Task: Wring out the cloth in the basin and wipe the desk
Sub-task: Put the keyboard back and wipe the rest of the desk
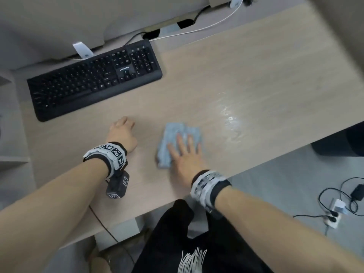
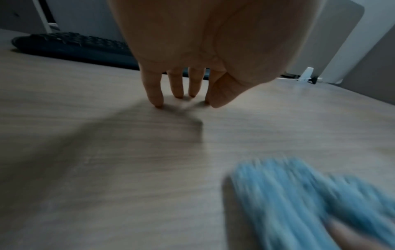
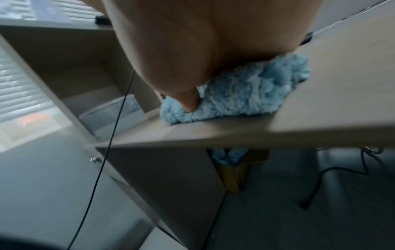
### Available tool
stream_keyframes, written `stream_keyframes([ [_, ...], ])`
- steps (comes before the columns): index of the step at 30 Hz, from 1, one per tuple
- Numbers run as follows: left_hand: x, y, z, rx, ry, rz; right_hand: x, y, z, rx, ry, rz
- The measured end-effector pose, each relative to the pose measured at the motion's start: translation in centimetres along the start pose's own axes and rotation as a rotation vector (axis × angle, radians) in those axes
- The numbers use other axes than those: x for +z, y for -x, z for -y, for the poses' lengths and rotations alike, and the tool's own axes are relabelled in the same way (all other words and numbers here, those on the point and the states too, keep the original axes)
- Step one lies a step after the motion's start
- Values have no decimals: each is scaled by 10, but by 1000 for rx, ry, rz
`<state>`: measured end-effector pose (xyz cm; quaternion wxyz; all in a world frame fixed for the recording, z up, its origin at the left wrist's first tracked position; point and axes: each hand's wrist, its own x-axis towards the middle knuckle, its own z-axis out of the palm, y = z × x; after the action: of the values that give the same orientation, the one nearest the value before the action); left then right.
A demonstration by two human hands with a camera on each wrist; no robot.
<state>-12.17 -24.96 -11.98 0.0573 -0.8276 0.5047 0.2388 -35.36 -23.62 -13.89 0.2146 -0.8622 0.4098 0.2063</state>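
A light blue fluffy cloth lies flat on the pale wood desk, near its front edge. My right hand presses down on it with straight, spread fingers; in the right wrist view the thumb digs into the cloth. My left hand rests on the bare desk to the cloth's left, its fingertips touching the wood and holding nothing. The cloth shows blurred in the left wrist view. A wet shine streaks the desk right of the cloth. No basin is in view.
A black keyboard lies at the back left, just beyond my left hand. A white cable and monitor feet run along the back edge. On the floor at the right lie a power strip and black cords.
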Motion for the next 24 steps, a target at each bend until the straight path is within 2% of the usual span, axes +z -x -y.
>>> stream_keyframes([
  [3,-1,-3,-3,2,6,10,26,28,32,-295,78,65],
  [5,-1,-3,-5,-8,22,20,34,46,15,-354,92,29],
  [8,-2,-3,-11,-52,25,16,35,62,-51,-222,51,-26],
  [11,-1,1,-26,-63,34,-29,19,72,-128,83,-15,-123],
  [13,3,5,-48,-15,27,-33,12,75,-151,260,-68,-106],
  [14,4,7,-59,8,29,-29,11,73,-147,297,-84,-103],
  [16,7,10,-84,42,39,-18,16,72,-122,241,-81,-107],
  [19,12,13,-124,106,17,6,38,82,-108,15,-23,-107],
  [21,13,13,-152,155,-3,2,41,88,-133,-44,1,-97],
  [24,14,8,-193,198,-2,-5,38,103,-187,8,-20,-139],
])
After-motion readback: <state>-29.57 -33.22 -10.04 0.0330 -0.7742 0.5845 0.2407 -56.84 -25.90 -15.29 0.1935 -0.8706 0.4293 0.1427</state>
